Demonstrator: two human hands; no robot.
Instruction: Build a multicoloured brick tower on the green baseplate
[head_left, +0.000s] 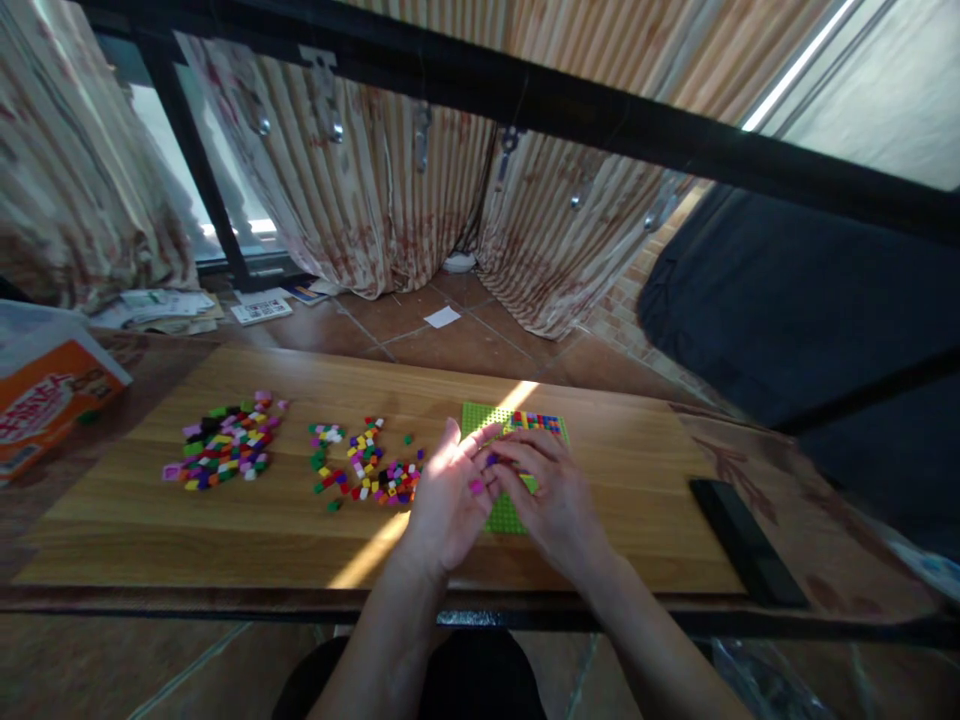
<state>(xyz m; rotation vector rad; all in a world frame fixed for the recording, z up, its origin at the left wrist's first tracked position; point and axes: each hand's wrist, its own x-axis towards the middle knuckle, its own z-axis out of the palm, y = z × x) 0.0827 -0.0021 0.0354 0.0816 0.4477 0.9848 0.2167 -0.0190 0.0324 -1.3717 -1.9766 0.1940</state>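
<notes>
My left hand (pixel 452 497) is turned palm up with its fingers spread, and a small magenta brick (pixel 477 487) lies on it. My right hand (pixel 553 497) reaches over the left fingers, its thumb and fingertips pinched around a small purple brick (pixel 492 460). Both hands are above a green studded baseplate (pixel 504 518), hiding much of it. Rows of red, blue and other coloured bricks (pixel 541 422) sit at the baseplate's far right corner. Loose small bricks (pixel 367 458) are scattered left of my hands.
A heap of larger coloured bricks (pixel 229 440) lies farther left on the wooden board (pixel 622 470). At the left edge stands a clear box with an orange label (pixel 56 400). A long black object (pixel 746 540) rests at the right end. Curtains hang behind a dark bar.
</notes>
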